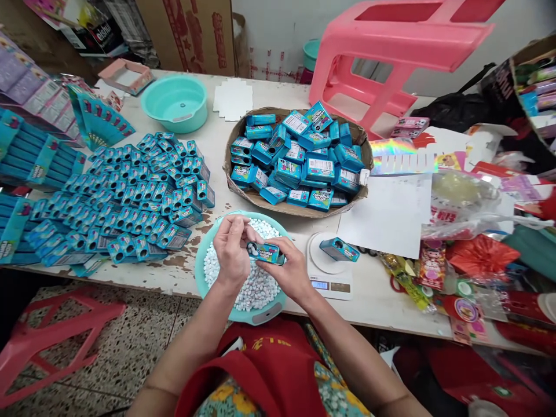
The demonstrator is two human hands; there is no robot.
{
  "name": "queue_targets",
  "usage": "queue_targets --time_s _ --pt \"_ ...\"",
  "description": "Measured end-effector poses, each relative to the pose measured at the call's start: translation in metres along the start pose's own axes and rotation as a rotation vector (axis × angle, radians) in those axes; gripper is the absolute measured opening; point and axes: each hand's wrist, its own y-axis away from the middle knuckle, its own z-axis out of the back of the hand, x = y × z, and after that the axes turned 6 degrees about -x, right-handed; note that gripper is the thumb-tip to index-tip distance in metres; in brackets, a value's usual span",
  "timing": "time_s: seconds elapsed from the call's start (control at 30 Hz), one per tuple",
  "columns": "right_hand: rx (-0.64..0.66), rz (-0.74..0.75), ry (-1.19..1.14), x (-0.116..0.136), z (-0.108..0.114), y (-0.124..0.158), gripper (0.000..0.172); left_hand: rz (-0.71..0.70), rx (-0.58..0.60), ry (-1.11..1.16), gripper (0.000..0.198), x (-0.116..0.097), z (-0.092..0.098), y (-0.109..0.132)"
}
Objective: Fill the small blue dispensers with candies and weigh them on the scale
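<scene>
Over a turquoise basin full of small white candies, my right hand grips a small blue candy box lengthwise. A round hole shows at the box's left end, with pale candy visible in it. Right beside that end is my left hand, its fingers curled together; what they hold, if anything, is hidden. Another blue candy box lies on the white digital scale to the right of the basin.
Rows of blue boxes with open holes stand on the left. A cut-down cardboard box piled with blue boxes is behind the basin. A second turquoise basin sits back left. A pink stool rises at back right, and wrapped sweets clutter the right.
</scene>
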Motion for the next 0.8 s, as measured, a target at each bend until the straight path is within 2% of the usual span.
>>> queue_targets --time_s 0.1,0.2,0.27,0.33,0.4,0.47,0.5,0.63,0.73,0.8 --pt "-0.003 -0.005 0.007 -0.005 -0.001 -0.001 0.034 0.048 0.027 -0.014 0.024 0.006 -0.002 0.000" --pt "-0.013 -0.019 -0.001 -0.008 0.002 -0.001 0.033 0.070 0.075 -0.010 0.023 0.003 -0.004 0.003" --pt "-0.005 -0.038 -0.037 -0.009 0.007 0.000 0.034 0.039 0.081 -0.007 0.022 -0.001 -0.002 0.002" --pt "0.001 -0.074 -0.090 -0.012 0.012 0.002 0.036 -0.044 0.039 -0.041 0.022 0.001 0.007 -0.007" --pt "-0.012 -0.111 -0.124 -0.017 0.016 0.004 0.037 -0.131 -0.035 -0.188 0.022 0.014 0.021 -0.022" --pt "-0.037 -0.135 -0.126 -0.023 0.021 0.007 0.037 -0.178 -0.055 -0.485 0.023 0.038 0.038 -0.037" --pt "-0.046 -0.140 -0.122 -0.025 0.023 0.009 0.037 -0.187 -0.006 -0.680 0.022 0.053 0.045 -0.042" --pt "-0.061 -0.137 -0.112 -0.028 0.035 0.015 0.038 -0.279 0.357 -1.317 0.022 0.099 0.058 -0.043" --pt "-0.062 -0.149 -0.114 -0.027 0.043 0.020 0.038 -0.298 0.456 -1.549 0.027 0.110 0.056 -0.035" --pt "-0.058 -0.183 -0.107 -0.028 0.046 0.023 0.038 -0.248 0.477 -1.572 0.027 0.111 0.056 -0.035"
